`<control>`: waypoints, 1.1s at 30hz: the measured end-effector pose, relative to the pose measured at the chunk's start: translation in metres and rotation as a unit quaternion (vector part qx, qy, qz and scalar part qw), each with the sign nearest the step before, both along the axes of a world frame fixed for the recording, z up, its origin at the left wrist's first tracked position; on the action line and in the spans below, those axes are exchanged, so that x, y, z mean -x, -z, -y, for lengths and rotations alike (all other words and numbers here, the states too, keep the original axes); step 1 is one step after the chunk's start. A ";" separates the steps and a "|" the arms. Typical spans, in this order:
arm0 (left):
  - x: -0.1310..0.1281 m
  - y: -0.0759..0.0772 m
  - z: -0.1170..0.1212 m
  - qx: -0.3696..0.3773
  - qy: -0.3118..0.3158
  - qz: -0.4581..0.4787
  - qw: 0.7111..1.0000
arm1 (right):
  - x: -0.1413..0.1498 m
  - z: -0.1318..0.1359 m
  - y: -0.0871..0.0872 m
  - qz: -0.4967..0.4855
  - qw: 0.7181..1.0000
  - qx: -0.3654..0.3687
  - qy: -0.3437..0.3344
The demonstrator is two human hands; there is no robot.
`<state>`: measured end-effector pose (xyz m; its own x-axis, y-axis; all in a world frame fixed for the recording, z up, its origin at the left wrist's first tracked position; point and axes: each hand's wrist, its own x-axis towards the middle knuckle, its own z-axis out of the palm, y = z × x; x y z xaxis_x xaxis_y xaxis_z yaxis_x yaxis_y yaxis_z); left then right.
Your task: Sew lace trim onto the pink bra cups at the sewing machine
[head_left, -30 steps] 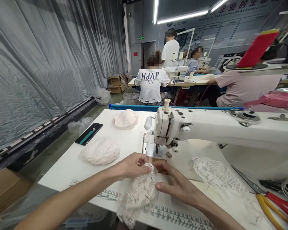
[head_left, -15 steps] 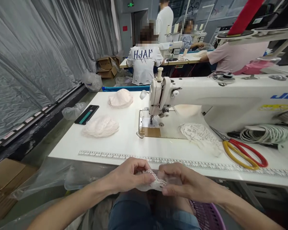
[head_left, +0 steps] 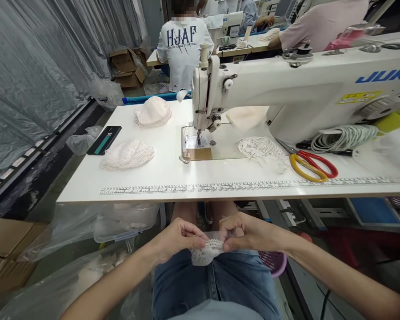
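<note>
Between my two hands, over my lap, is a small piece of white lace fabric (head_left: pixel 206 253) with a scalloped edge. My left hand (head_left: pixel 182 238) pinches its left end between thumb and fingers. The right end is pinched by my right hand (head_left: pixel 242 232). Both hands are below the front edge of the white sewing table (head_left: pixel 166 175). On the table stands a white sewing machine (head_left: pixel 296 84), its needle area (head_left: pixel 199 138) ahead of my hands. Another piece of white lace (head_left: pixel 260 147) lies to the right of the needle plate.
Pale fabric cups (head_left: pixel 153 112) and a lace stack (head_left: pixel 129 154) lie on the left, beside a black phone (head_left: pixel 104 140). Scissors (head_left: pixel 308 166) with red and yellow handles lie right. A purple basket (head_left: pixel 276 263) stands below. Other people sit at machines ahead.
The view has tilted down, so the table sits higher in the picture. My hands have come away from the table edge toward my lap, still holding the lace between them.
</note>
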<state>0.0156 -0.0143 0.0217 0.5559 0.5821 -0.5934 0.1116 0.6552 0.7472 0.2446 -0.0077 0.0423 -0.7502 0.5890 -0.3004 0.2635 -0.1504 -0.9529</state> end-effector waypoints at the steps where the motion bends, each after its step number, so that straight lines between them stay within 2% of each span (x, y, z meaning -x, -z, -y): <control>1: 0.001 0.003 0.001 0.010 -0.004 0.002 1.000 | -0.003 0.001 0.002 0.000 1.000 0.005 0.003; 10: 0.000 0.019 -0.001 0.063 -0.020 0.051 0.997 | -0.018 0.006 0.023 -0.001 1.000 0.013 -0.023; 18: 0.002 0.027 -0.002 0.090 -0.022 0.083 0.992 | -0.028 0.001 0.031 -0.031 0.997 0.034 -0.055; 23: 0.000 0.037 0.000 0.114 -0.030 0.135 0.984 | -0.029 0.003 0.040 -0.054 0.998 0.032 -0.029; 26: 0.000 0.042 0.002 0.133 -0.039 0.134 0.981 | -0.032 0.005 0.043 -0.054 0.998 0.020 -0.024; 30: 0.000 0.045 0.004 0.143 -0.051 0.134 0.979 | -0.032 0.006 0.044 -0.051 0.997 0.049 -0.022; 33: -0.003 0.045 0.006 0.146 -0.052 0.132 0.979 | -0.023 0.012 0.047 -0.038 0.998 0.049 0.011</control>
<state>0.0186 -0.0206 -0.0233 0.6596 0.4710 -0.5858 -0.1394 0.8425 0.5204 0.2672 -0.0195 -0.0048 -0.7599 0.5770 -0.2995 0.1861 -0.2483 -0.9506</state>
